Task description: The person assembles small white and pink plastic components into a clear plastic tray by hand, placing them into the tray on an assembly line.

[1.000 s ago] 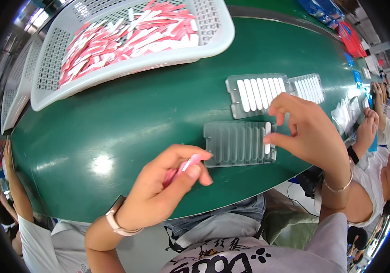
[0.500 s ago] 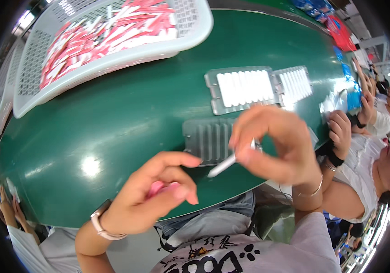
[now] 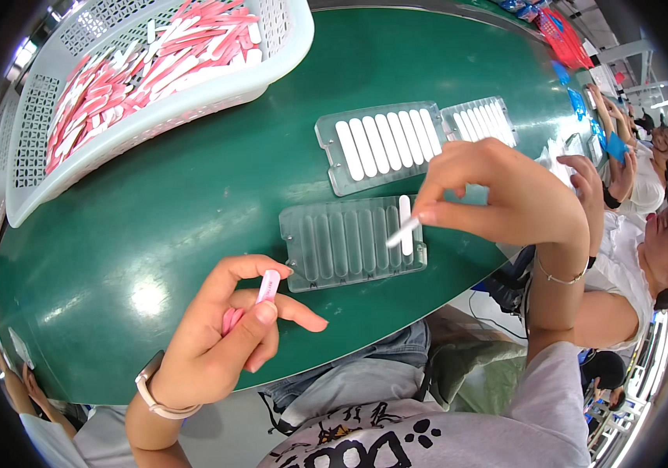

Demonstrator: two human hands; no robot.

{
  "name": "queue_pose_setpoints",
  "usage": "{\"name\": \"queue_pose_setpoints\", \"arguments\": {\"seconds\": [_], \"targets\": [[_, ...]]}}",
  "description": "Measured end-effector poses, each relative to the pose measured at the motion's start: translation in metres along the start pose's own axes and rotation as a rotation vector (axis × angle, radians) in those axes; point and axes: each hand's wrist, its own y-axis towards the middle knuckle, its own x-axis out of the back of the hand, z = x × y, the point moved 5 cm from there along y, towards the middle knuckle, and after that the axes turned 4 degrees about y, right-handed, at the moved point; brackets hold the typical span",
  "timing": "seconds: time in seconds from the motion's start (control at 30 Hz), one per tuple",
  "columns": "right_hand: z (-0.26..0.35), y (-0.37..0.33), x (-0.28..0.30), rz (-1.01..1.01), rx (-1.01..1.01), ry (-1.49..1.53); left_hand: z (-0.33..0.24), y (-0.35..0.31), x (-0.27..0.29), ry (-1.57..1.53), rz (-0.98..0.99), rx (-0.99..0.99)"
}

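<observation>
Carried toward one o'clock since half a second ago, from beyond the six o'clock edge of the near tray (image 3: 326, 243), the held white strip (image 3: 400, 235) is now poised over that tray's right end. Farther left, toward eleven o'clock on the green tabletop (image 3: 217, 203), a pale basket (image 3: 296, 47) is heaped with pink and white strips (image 3: 162, 70).

Below it, a pink strip (image 3: 268, 287) is pinned upright by the thumb of the left hand (image 3: 221, 335); more pink pieces (image 3: 231, 320) are cupped in the palm, and two fingers are held out loosely. From this hand the near tray is found at two o'clock.

One seated white strip (image 3: 405, 226) is laid in that tray's rightmost groove, its long axis set roughly twelve to six. By contrast, the held strip is slanted from half past one to half past seven, its lower end seen over the neighbouring groove; whether anything is touched cannot be told. It is pinched by the thumb and fingertips of the nearer right hand (image 3: 505, 187), at eight o'clock from the wrist.

Toward twelve o'clock, a filled tray (image 3: 324, 140) is placed, with a far tray (image 3: 452, 117) beside it.
</observation>
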Motion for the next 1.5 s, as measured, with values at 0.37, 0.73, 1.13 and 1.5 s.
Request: {"name": "queue_pose_setpoints", "arguments": {"seconds": [0.37,0.73,1.13,1.5], "targets": [[0.018,0.05,-0.01,0.304,-0.083,-0.493,0.009,-0.012,0.012,0.085,-0.277,-0.028],[-0.008,0.04,-0.006,0.18,0.28,-0.465,0.001,0.014,-0.004,0.09,-0.102,0.065],[0.042,0.036,-0.015,0.275,0.339,-0.85,0.001,-0.002,0.0,0.059,-0.026,0.06],[0.032,-0.038,-0.05,-0.277,-0.018,-0.659,-0.002,-0.002,0.005,0.029,-0.157,0.097]]}}
